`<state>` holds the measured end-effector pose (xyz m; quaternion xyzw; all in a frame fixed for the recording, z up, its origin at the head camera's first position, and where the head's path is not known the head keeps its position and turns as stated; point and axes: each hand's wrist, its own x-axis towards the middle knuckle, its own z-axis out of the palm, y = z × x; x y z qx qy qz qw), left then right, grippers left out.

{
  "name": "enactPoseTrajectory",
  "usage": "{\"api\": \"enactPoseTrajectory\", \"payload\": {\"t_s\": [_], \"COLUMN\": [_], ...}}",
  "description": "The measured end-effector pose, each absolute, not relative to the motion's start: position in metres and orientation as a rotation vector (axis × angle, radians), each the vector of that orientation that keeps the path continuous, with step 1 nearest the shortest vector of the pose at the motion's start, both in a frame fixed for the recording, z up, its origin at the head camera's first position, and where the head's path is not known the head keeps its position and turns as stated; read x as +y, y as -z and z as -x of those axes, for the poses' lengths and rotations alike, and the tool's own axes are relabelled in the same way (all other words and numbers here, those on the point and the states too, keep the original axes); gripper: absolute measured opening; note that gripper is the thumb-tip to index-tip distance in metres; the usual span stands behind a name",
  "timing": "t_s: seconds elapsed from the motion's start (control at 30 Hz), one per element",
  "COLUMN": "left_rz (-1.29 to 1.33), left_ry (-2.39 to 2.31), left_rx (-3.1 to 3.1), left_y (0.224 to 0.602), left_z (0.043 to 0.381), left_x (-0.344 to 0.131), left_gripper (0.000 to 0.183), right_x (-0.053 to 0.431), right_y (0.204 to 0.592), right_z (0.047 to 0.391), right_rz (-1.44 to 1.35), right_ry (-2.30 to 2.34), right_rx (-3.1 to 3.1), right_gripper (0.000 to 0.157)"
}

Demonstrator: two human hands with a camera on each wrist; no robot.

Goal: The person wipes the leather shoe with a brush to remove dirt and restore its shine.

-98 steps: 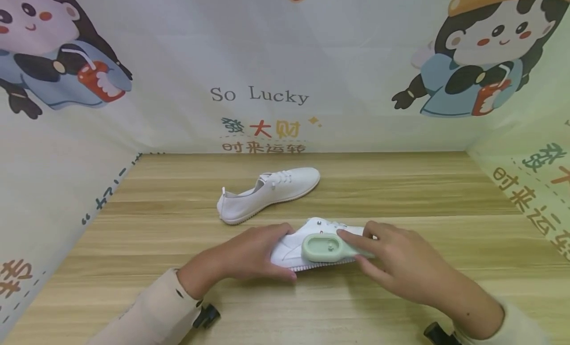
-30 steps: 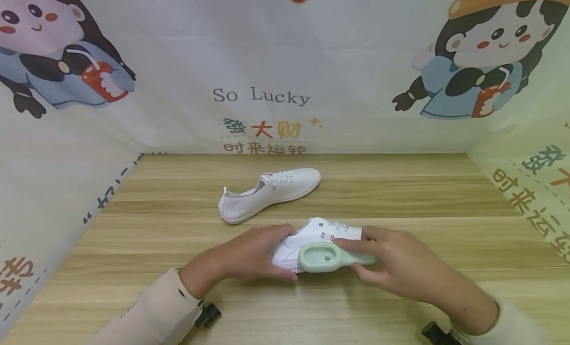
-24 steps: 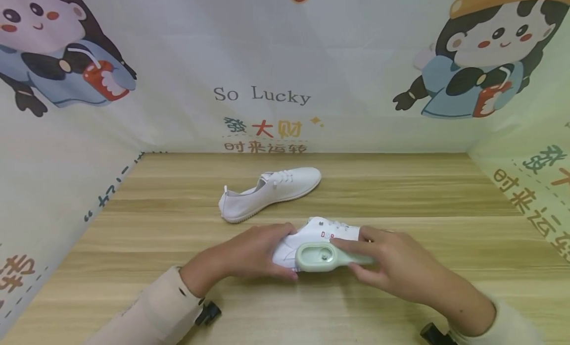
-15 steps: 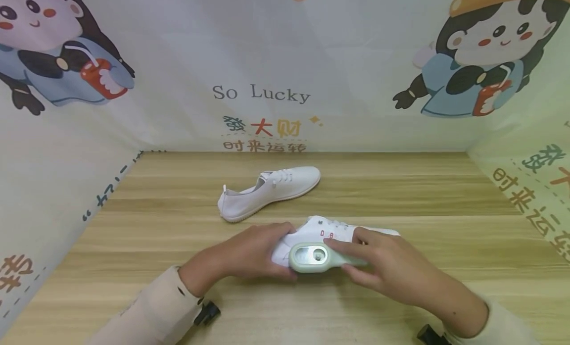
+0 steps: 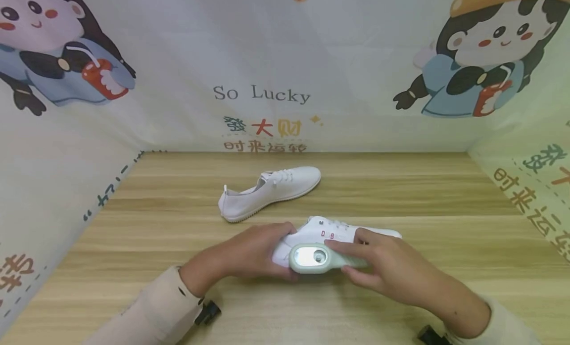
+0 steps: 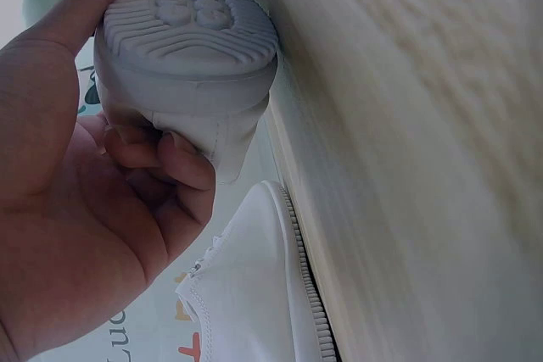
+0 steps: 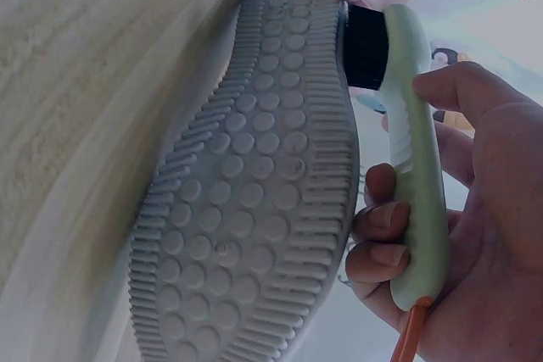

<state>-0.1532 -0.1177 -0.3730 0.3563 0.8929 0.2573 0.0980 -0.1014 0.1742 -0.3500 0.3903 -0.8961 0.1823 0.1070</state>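
Observation:
My left hand (image 5: 254, 248) grips the heel of a white sneaker (image 5: 331, 231), which is tilted so that its sole (image 7: 246, 175) faces the right wrist camera. In the left wrist view, fingers (image 6: 182, 163) curl under the heel and the thumb lies by the sole's edge. A pale green brush (image 5: 309, 258) is in my right hand (image 5: 392, 261), its handle wrapped by the fingers. Its black bristles (image 7: 365, 48) touch the shoe's side near the heel. An orange cord (image 7: 410, 332) hangs from the handle's end. The right hand partly covers the toe half of the shoe in the head view.
A second white sneaker (image 5: 269, 194) stands upright behind the held one on the wooden tabletop (image 5: 401, 186). Printed cloth walls (image 5: 356, 87) enclose the back and sides of the table. Dark camera mounts (image 5: 208, 313) sit at both wrists.
The brush and right hand have slid left along the shoe's side toward the heel, and lower than at first. Red letters and the toe have come into view. The left hand has stayed at the heel.

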Motion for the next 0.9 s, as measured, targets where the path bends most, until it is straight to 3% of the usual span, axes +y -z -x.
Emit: {"api": "enactPoseTrajectory", "payload": {"t_s": [0.9], "left_rz": [-1.041], "left_ry": [-0.706], "left_rx": [2.645], "left_y": [0.370], "left_z": [0.153], "left_x": [-0.118], "left_gripper": [0.065], "right_x": [0.208], "right_y": [0.318], "right_z": [0.111], "right_rz": [-0.931], "right_ry": [-0.621], "right_rx": [-3.000], "right_gripper": [0.036]}}
